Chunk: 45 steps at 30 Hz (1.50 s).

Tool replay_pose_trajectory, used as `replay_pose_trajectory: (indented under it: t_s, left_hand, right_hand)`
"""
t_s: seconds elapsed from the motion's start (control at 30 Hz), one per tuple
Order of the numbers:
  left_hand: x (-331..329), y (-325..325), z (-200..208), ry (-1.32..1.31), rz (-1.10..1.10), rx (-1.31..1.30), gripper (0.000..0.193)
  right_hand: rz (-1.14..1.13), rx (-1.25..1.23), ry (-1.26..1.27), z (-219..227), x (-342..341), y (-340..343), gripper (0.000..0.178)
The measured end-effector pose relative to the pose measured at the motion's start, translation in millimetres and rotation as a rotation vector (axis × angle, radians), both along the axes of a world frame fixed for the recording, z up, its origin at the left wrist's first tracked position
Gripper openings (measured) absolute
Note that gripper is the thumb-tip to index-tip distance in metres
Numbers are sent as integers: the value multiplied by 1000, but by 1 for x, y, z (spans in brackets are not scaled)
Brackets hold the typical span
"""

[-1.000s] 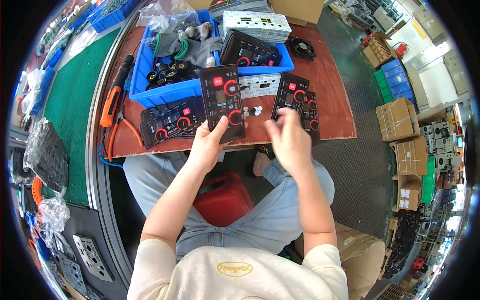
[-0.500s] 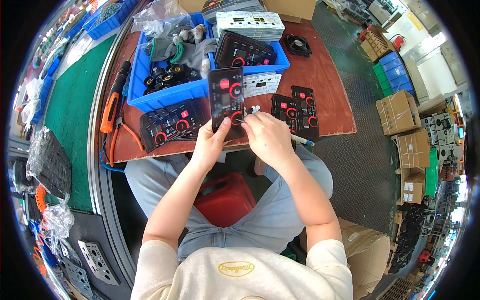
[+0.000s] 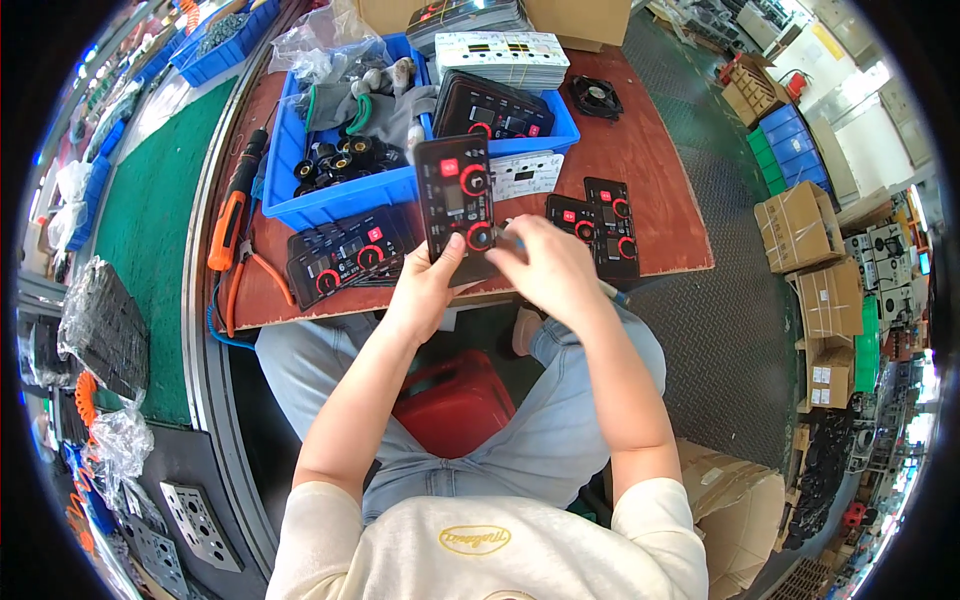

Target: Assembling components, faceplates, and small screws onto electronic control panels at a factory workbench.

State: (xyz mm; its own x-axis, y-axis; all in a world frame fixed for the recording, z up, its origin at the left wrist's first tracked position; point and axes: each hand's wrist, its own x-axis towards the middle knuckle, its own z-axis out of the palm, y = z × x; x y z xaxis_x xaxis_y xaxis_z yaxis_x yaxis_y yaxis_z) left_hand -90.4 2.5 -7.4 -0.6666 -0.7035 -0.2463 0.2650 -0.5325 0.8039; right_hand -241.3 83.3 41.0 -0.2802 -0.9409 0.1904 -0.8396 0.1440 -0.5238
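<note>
In my left hand (image 3: 427,290), the thumb lies over the lower edge of a black control panel (image 3: 447,200) with red rings and a red square, held upright over the table edge. My right hand (image 3: 548,262) is closed at the panel's lower right corner, its fingers blurred. A slim pen-like tool (image 3: 615,294) with a pale shaft and bluish end sticks out behind that hand; the fingers hide its front part. More black panels lie left of my left hand in an overlapping pile (image 3: 350,255), and right of my right hand as an overlapping pair (image 3: 612,225).
A blue divided bin (image 3: 330,205) holds black knob-like parts, gloves and black panels. White panels (image 3: 500,55) are stacked behind it, with a black fan (image 3: 596,97) to their right. An orange-handled screwdriver (image 3: 228,225) and orange pliers (image 3: 262,275) lie at the table's left.
My right hand has drawn slightly right and down from the panel, and the pen-like tool has tilted with it. The panel in my left hand stays nearly in place, turned a little.
</note>
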Motion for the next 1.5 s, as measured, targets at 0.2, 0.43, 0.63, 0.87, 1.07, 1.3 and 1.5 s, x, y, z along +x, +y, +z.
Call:
replay_pose_trajectory:
  t_s: [0.2, 0.43, 0.63, 0.87, 1.07, 1.3, 1.5]
  left_hand:
    - [0, 2, 35, 133, -141, 227, 34]
    - [4, 1, 47, 130, -218, 218, 34]
    - [52, -25, 54, -228, -52, -113, 28]
    - [125, -72, 63, -650, -282, -754, 36]
    - [134, -104, 62, -845, -360, -847, 41]
    - [120, -82, 74, -1222, -237, -1365, 57]
    - [87, -37, 77, -1020, 61, -1599, 38]
  right_hand:
    - [120, -60, -823, 0, -19, 4, 26]
    - [167, 33, -1065, 13, -22, 6, 8]
    - [-78, 32, -235, 9, -18, -11, 14]
    - [-18, 43, 33, -13, -19, -28, 15]
    - [12, -87, 129, -18, -14, -33, 12]
    - [106, -71, 205, -19, -17, -35, 12]
    - [83, -81, 112, -14, -20, -33, 13]
